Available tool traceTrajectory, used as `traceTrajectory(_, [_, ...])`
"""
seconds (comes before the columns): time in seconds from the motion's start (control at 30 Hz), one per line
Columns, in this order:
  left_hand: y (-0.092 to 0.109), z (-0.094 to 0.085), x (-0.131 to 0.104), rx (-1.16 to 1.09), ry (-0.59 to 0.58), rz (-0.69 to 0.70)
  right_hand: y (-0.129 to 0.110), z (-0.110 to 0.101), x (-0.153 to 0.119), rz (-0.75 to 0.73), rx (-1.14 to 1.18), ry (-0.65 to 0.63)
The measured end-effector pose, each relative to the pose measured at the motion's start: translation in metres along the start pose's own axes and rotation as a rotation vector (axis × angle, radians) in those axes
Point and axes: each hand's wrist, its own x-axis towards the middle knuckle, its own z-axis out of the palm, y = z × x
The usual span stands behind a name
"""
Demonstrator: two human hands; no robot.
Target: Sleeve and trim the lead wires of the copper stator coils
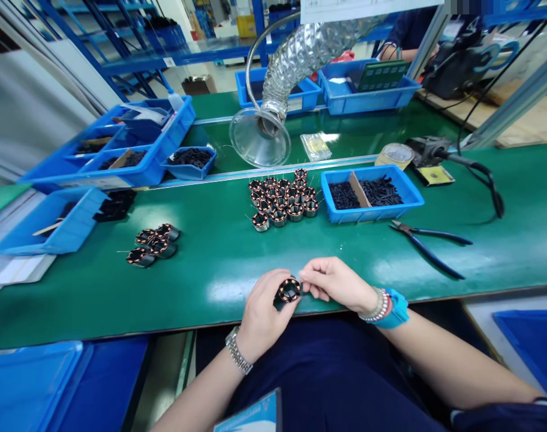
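My left hand (267, 309) is wrapped round a motor stator (283, 295), a ring with copper windings, near the front edge of the green bench (201, 294). At the stator's right side, my right hand (330, 281) has thumb and forefinger pinched together; whatever is between them is too small to make out. Beyond my hands stands a cluster of similar stators (280, 201), some with thin wire ends sticking up. A smaller group of stators (152, 245) sits to the left.
A divided blue bin (372, 213) holds small black pieces. Cutting pliers (429, 243) lie opened at right. A fume extraction hood (261, 141) hangs over the bench. More blue bins (138, 174) stand at left, others at the back. Another person's arm (394, 51) shows at upper right.
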Motion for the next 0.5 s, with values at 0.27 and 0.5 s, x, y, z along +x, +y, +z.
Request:
traceTrajectory(0.27, [0.005,-0.012,-0.003,0.335,0.076,0.418,-0.003,-0.003,-0.012,0.219,0.259,-0.173])
traceTrajectory(0.5, [0.012,-0.026,0.000,-0.193,-0.112,0.025,-0.003,0.009,-0.027,-0.166,-0.040,-0.019])
